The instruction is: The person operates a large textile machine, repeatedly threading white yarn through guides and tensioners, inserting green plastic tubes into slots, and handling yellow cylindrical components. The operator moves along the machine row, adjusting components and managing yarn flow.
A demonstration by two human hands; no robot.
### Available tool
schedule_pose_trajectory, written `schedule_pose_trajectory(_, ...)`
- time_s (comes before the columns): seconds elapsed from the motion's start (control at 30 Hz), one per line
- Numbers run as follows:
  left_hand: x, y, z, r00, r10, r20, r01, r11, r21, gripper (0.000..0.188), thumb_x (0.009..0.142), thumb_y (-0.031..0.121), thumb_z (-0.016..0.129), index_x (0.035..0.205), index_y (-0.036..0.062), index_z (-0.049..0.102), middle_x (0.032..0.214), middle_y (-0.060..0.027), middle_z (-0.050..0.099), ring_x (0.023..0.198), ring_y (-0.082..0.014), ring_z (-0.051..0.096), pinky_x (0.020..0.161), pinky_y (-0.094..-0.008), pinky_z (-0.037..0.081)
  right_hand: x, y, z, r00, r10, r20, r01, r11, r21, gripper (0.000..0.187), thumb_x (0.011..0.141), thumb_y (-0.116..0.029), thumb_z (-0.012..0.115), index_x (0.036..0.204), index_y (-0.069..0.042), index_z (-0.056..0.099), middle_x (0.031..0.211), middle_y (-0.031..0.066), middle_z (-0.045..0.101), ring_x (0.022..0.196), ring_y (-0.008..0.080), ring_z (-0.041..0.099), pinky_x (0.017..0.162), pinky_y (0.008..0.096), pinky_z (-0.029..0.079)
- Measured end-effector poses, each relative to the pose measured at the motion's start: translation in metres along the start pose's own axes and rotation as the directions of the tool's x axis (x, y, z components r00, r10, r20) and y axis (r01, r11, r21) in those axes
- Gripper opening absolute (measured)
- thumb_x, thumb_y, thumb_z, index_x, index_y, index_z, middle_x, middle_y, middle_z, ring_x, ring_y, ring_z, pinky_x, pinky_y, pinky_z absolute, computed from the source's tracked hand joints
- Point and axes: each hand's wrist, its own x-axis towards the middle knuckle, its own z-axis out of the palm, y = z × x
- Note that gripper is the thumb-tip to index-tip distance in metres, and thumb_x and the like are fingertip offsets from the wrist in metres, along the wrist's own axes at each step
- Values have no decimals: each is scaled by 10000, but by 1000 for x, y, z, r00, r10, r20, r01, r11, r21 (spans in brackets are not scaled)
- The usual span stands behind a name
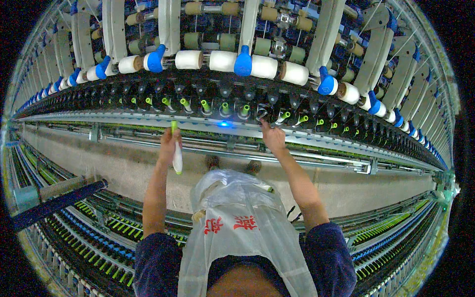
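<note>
My left hand (168,143) is closed round a yarn bobbin (177,161), a slim tube with a green end on top and white yarn wound on its lower part. It is held in front of the spinning frame's rail. Farther right, my right hand (273,137) reaches up to a spindle position (262,114) in the row. Its fingers are bent together at that spot, and no green tube top shows there. What they pinch, if anything, is too small to make out. Green-topped bobbins (246,111) stand on the neighbouring spindles to both sides.
White rollers (222,61) with blue holders (243,62) run above the spindles. A blue light (224,124) glows on the rail (198,120). Behind me, across the aisle floor (123,153), stands another spindle row. A dark padded bar (62,202) juts in at left.
</note>
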Motion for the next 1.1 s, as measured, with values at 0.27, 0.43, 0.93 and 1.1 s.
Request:
schedule_pose_trajectory(0.27,-18,39,68,900,428,85,-370,644,670,252,834,57,607,1073,16,536,1001,-158,627,875,-265,628,718,-349,494,15,-21,-19,929,348,-125,-343,938,54,330,810,-138,565,1134,-202,579,549,111,596,456,297,586,429,416,462)
schedule_pose_trajectory(0.43,-66,87,187,741,508,438,-653,697,297,284,859,19,542,1139,37,498,1108,-157,589,992,-287,597,836,-346,472,48,-29,-86,905,415,94,-305,476,825,248,825,-297,661,809,-51,684,586,107,605,501,192,607,468,321,463)
schedule_pose_trajectory(0.93,6,-78,310,788,605,113,-558,624,547,385,841,95,582,1207,24,485,780,-198,615,769,-346,610,653,-428,494,72,-66,-303,975,213,-68,-34,439,898,401,978,-288,409,991,38,641,567,16,567,444,14,381,420,169,233)
schedule_pose_trajectory(1.1,-36,-189,248,908,-420,-11,404,880,-249,174,840,146,608,895,-18,617,726,-166,646,605,-258,640,534,-357,516,67,-68,-309,965,257,-52,-69,441,895,401,960,-304,450,945,53,632,584,48,582,445,33,417,409,180,243)
